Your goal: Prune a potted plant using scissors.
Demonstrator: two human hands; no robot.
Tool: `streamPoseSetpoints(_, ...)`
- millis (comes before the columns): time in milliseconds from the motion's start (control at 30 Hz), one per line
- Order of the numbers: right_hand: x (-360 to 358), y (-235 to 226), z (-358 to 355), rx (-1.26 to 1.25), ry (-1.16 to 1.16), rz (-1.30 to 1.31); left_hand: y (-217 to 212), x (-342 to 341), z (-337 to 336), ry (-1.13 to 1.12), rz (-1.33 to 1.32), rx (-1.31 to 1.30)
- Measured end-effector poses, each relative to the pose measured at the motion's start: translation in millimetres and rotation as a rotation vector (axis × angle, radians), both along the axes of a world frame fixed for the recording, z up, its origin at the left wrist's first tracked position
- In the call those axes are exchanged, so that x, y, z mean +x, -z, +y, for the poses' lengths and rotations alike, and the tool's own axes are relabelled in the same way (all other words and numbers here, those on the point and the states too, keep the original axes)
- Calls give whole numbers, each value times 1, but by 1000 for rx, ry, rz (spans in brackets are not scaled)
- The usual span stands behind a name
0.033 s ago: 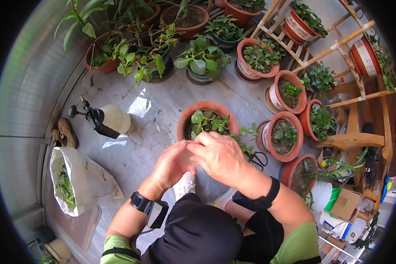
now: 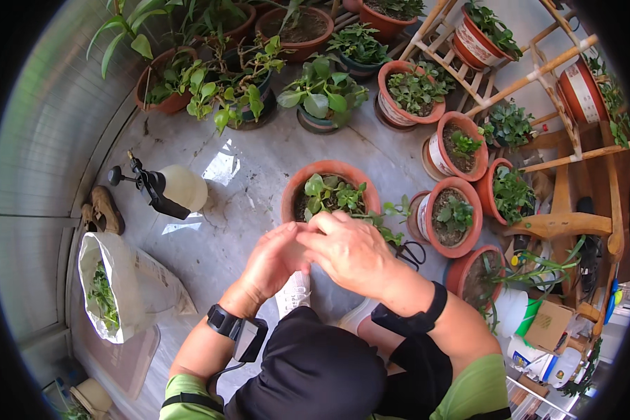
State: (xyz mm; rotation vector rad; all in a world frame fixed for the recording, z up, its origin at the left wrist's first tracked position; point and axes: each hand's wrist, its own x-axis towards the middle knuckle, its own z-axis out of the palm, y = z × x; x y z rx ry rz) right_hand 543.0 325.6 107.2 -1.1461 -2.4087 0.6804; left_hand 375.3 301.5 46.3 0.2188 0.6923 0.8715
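Note:
In front of me stands a round terracotta pot (image 2: 292, 187) with a broad-leaved green plant (image 2: 327, 194) in it. My two hands meet at the pot's near rim. My left hand (image 2: 274, 260) is cupped, its fingers fairly straight and its thumb held away from them. Over its palm bends my right hand (image 2: 353, 252), fingers curled inward and their tips touching or almost touching the left. Whatever lies between the fingertips is hidden. A leafy stem (image 2: 385, 227) shows just beyond my right knuckles. Dark-handled scissors (image 2: 413, 255) lie on the floor to the right, partly covered by my right hand.
A white sack (image 2: 143, 290) with green cuttings stands open at left, behind it a pump sprayer (image 2: 178, 190) and brown shoes (image 2: 107, 210). Potted plants line the back and right, including a near-right pot (image 2: 457, 222). A wooden rack (image 2: 574, 50) and a cardboard box (image 2: 549, 325) stand at right.

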Motion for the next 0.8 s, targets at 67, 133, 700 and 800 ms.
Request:
streamPoseSetpoints(67, 5, 2, 0, -33, -36, 66, 8, -3, -2, -34, 57, -1)
streamPoseSetpoints(133, 16, 8, 3, -79, 89, 147, 16, -13, -8, 66, 87, 14)
streamPoseSetpoints(700, 20, 67, 40, 142, -34, -738, 41, -26, -35, 50, 430, -49)
streamPoseSetpoints(800, 20, 78, 43, 164, -69, -794, 41, -27, -36, 51, 437, -60)
